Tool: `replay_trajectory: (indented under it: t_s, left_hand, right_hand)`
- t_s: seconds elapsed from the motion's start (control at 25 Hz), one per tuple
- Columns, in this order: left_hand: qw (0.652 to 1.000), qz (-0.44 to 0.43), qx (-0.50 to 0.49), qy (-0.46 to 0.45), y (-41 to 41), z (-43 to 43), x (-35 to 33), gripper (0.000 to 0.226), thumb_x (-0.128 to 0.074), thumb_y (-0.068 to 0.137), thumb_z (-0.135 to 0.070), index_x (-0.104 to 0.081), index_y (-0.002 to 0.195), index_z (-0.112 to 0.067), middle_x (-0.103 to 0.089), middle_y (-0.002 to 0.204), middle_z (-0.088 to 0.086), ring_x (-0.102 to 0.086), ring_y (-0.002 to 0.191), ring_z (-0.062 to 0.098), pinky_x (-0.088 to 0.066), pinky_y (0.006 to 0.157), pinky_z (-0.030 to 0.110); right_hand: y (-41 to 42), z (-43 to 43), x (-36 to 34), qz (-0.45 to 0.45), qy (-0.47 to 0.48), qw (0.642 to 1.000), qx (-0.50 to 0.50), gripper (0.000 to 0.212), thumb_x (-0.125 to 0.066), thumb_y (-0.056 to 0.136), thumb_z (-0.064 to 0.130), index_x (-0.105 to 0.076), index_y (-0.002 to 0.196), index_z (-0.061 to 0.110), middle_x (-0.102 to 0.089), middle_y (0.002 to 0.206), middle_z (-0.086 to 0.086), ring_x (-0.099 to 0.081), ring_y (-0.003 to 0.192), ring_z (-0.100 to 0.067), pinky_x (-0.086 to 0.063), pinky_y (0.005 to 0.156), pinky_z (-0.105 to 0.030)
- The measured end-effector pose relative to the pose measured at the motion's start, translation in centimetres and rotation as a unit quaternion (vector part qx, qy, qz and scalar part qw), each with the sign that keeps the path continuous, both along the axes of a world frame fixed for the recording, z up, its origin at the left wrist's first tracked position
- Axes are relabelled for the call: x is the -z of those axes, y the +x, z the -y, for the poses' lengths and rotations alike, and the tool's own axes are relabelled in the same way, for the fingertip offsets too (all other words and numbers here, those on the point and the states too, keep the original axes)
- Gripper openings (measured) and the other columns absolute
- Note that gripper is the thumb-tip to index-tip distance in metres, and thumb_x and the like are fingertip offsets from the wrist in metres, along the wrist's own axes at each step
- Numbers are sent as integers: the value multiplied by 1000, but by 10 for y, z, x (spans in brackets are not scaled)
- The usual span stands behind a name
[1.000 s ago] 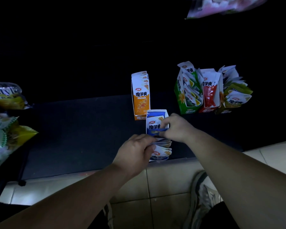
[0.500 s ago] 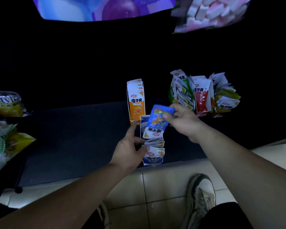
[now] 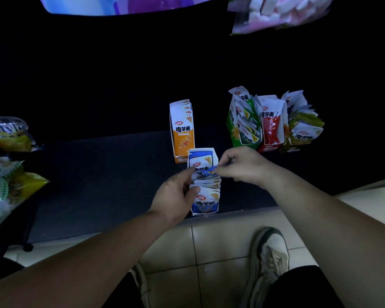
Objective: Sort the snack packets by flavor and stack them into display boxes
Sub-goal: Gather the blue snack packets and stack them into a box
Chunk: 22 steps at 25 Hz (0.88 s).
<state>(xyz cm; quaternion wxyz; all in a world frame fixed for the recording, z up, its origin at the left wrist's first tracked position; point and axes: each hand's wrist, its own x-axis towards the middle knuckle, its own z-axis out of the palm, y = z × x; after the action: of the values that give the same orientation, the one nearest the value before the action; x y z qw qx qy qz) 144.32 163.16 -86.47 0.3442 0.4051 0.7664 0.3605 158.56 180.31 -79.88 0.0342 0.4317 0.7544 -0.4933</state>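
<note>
Your right hand (image 3: 242,165) pinches a single blue packet (image 3: 207,173) between thumb and curled fingers, holding it edge-up just over the middle of the blue display box (image 3: 204,207), where it touches the tops of the packets already inside. Your left hand (image 3: 176,196) is curled against the left side of that box, thumb pressed across the row of blue packets (image 3: 209,185) standing in it and fingertips tucked into the row near the held packet. The blue display box sits at the front edge of the dark shelf (image 3: 109,174). Directly behind it, touching its far left corner, stands the orange display box (image 3: 182,130). Behind it and to the right, well apart, three more stand side by side: the green display box (image 3: 233,130), the red display box (image 3: 270,130) and an olive display box (image 3: 303,134), all stuffed with packets. Far to the left of the blue box lie larger snack bags (image 3: 7,138). Below it, on the tiled floor (image 3: 220,241), your shoe (image 3: 269,256) shows.
</note>
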Motion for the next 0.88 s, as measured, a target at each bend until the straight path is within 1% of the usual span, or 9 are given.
replay_trajectory:
  t_s: [0.12, 0.2, 0.24, 0.4, 0.52, 0.6, 0.64, 0.72, 0.88]
  left_hand:
    - [1000, -12, 5, -5, -1, -1, 2, 55, -66, 99, -25, -47, 150, -29, -64, 128, -13, -65, 113, 4, -56, 99, 31]
    - [999, -29, 20, 2, -1, -1, 2, 59, -64, 100, -24, -42, 153, -33, -60, 123, -13, -64, 113, 6, -55, 99, 33]
    - [999, -44, 32, 6, -1, 0, 2, 62, -63, 100, -25, -38, 155, -37, -59, 121, -12, -63, 111, 8, -56, 97, 36]
    - [992, -97, 76, 8, -3, 2, 5, 72, -56, 103, -27, -16, 161, -44, -55, 127, -5, -57, 118, 14, -55, 95, 40]
    - [988, -120, 98, -10, -3, 2, 6, 65, -51, 106, -30, -18, 162, -37, -53, 131, -6, -52, 120, 15, -51, 97, 38]
    - [987, -122, 104, -24, -3, 1, 8, 51, -48, 107, -31, -37, 157, -27, -52, 130, -5, -51, 122, 19, -49, 99, 40]
    - [987, -117, 102, -27, -3, 1, 10, 46, -48, 107, -31, -45, 152, -24, -52, 129, -5, -52, 122, 19, -49, 99, 40]
    - [989, -108, 95, -20, -2, 2, 12, 39, -49, 106, -30, -55, 144, -21, -52, 125, -5, -54, 119, 18, -50, 98, 39]
    - [992, -102, 77, -9, -3, 4, 11, 33, -54, 104, -29, -61, 134, -22, -57, 121, -7, -58, 114, 15, -53, 95, 40]
  right_hand:
    - [-6, 1, 4, 21, 58, 998, -29, 20, -79, 89, 30, -71, 87, 11, -71, 88, 1, -67, 86, -12, -55, 73, -30]
    - [-8, -4, 0, 51, 76, 994, -56, 3, -74, 93, 24, -76, 95, 23, -70, 100, 5, -66, 97, -15, -58, 84, -34]
    - [-9, -6, -4, 76, 85, 991, -76, 13, -72, 94, 21, -77, 103, 29, -69, 105, 8, -65, 100, -15, -58, 88, -36]
    - [-12, -9, -24, 166, 234, 953, -96, 24, -65, 87, 18, -71, 102, 35, -67, 96, 8, -62, 87, -16, -56, 72, -33]
    - [-5, -14, -18, 130, 290, 948, -16, 14, -63, 88, 20, -62, 97, 31, -62, 88, 5, -59, 83, -21, -50, 68, -33]
    - [0, -15, -7, 1, 185, 979, 84, 10, -62, 91, 16, -58, 91, 26, -68, 88, 2, -67, 87, -26, -57, 73, -39]
    - [-1, -13, -3, -70, 118, 980, 143, 13, -62, 93, 11, -58, 90, 22, -71, 91, -2, -70, 91, -28, -57, 77, -42]
    - [-5, -6, 3, -162, 25, 958, 234, 16, -63, 97, 3, -59, 92, 18, -74, 97, -5, -73, 97, -25, -59, 81, -40]
    - [-18, 7, 6, -240, -109, 921, 286, 17, -67, 95, -2, -66, 99, 15, -78, 98, -1, -76, 91, -14, -63, 79, -36]
